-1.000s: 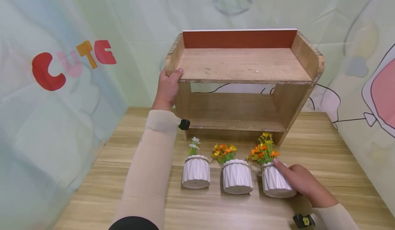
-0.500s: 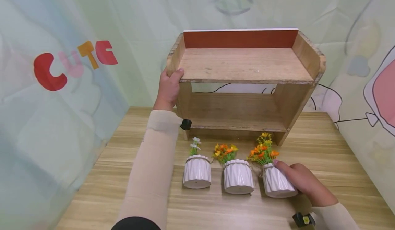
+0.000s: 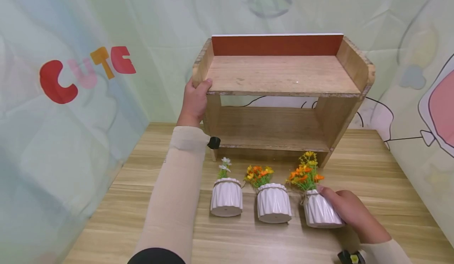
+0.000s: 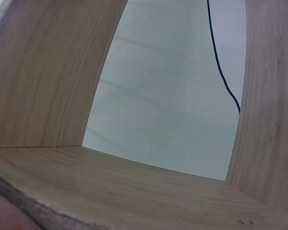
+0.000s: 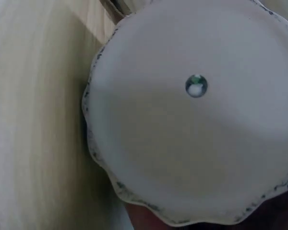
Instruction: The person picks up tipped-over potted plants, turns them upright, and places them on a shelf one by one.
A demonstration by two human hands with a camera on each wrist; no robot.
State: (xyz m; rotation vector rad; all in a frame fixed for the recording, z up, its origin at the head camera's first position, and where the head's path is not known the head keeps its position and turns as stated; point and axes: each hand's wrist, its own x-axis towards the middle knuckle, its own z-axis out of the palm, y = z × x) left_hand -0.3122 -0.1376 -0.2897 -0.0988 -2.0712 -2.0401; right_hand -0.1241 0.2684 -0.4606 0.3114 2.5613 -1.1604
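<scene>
Head view: nearest, the right hand is gripping the rightmost white pot, thumb pressing near its rim beside orange and yellow flowers, other fingers hiding behind it. Alongside, a middle pot and a left pot are lying on the table. Beyond them, the person's left hand is clasping the left side of the wooden shelf, thumb resting by the upper board's edge.

On the wall to my left I can read one word, CUTE: red C, pale pink U, orange T and pinky-red E.
</scene>
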